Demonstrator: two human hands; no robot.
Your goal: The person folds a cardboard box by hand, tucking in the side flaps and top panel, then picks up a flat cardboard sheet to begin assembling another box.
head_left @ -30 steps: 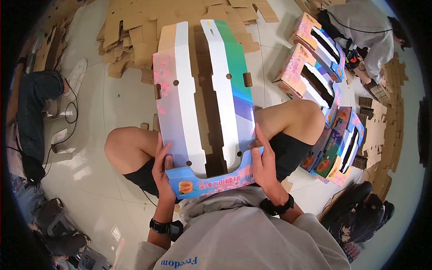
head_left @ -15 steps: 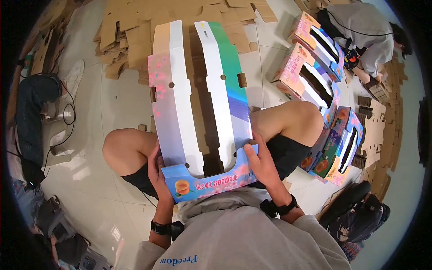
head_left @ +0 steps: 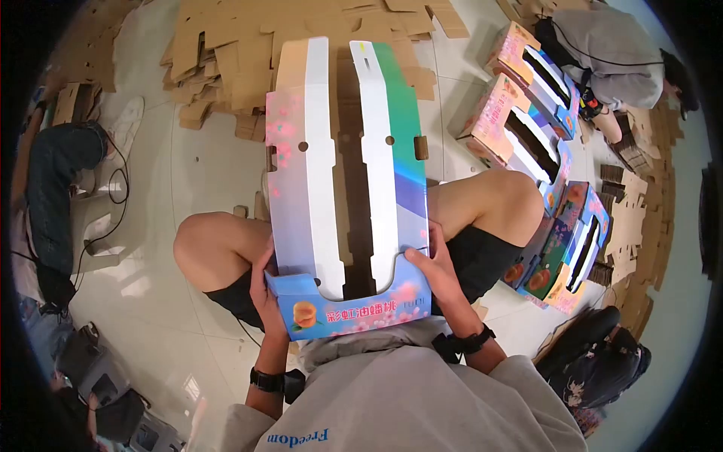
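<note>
we hold a long printed cardboard box over our lap, its near end toward our belly; we cannot tell whether it rests on our legs. two white-edged flaps run along its top with a gap between them, and its blue near panel shows a peach and blossoms. at the box's near left corner our left hand presses along the side, its fingers partly hidden, so we cannot tell how tightly they close. at the near right corner our right hand pinches the edge, thumb on top and fingers down the side. our bare knees bend out on both sides of the box. beyond the box, flat brown cardboard sheets lie heaped on the pale tiled floor. right of the box sit more printed boxes, and past them a co-worker in a grey shirt bends down. well left of the box we see another person's jeans and white shoe.
</note>
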